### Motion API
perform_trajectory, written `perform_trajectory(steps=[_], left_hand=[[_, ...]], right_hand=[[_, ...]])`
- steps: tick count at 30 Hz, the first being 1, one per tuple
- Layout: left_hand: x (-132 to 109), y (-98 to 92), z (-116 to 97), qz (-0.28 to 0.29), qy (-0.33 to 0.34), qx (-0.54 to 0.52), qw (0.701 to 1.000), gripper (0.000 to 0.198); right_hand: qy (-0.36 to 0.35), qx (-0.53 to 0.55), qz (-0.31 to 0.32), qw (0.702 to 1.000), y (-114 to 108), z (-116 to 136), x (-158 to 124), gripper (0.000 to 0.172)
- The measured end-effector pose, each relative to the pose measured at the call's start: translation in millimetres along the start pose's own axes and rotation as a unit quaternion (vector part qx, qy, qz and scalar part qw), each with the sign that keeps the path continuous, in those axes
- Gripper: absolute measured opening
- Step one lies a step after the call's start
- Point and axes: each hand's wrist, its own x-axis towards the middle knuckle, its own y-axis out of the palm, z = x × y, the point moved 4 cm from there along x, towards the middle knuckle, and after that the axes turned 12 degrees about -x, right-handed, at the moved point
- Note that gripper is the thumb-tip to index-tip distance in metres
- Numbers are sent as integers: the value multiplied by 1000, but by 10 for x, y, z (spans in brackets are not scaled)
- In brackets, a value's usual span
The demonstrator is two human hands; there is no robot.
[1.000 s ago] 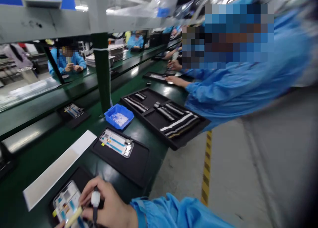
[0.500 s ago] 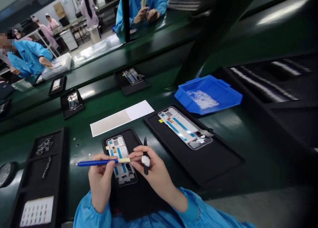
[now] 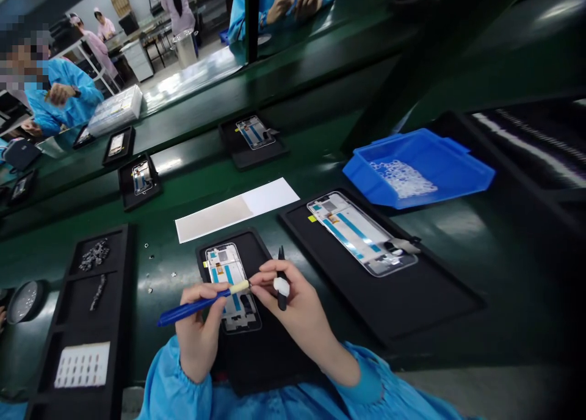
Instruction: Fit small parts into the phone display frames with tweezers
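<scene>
My left hand (image 3: 199, 328) pinches a blue pen-like tool (image 3: 192, 310) with a cream-coloured end pointing right. The fingertips of my right hand (image 3: 297, 310) meet at that cream end; a tiny dark bit shows there, too small to name. Black tweezers (image 3: 282, 273) lie across my right hand, held upright in it, with a white wrapping around one finger or the tweezers; I cannot tell which. Below both hands a phone frame (image 3: 242, 319) with blue strips and a yellow tab rests on a black tray (image 3: 256, 240), partly covered by my hands.
Another phone frame (image 3: 361, 234) lies on a larger black tray (image 3: 366, 304) at right. Behind it stands a blue bin (image 3: 458, 170) of small white pieces. A compartment tray (image 3: 121, 298) is at left, a paper strip (image 3: 238, 209) ahead. Co-workers in blue sit across the bench.
The view has shifted, so the bench things sit differently in it. The blue tool has tilted, its cream end now higher than its blue end. Both hands keep their grip.
</scene>
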Motion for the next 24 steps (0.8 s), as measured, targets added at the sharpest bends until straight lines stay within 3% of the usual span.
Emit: perform_trajectory(steps=[9,12,15,18,21,24], left_hand=[[-77,97,-100,77,134,23,988,15],[-98,107,-107,79,136,4,988,18],[-100,61,-34,41,71,-23,996,14],[-77,14,102,-13,-56,-63,996,20],[-55,26,245,-53,-206,-135,968,35],[-44,59,313,-75,-296,-212,928,47]], right_hand=[[-27,-50,-34,998,9,45,14,19],[-40,-66,-33,996,-6,69,9,17],[-45,-60,-26,997,-35,106,20,15],[-33,-27,-10,999,-40,131,52,17],[-3,12,11,1000,-14,126,65,21],[8,26,13,1000,-76,149,16,23]])
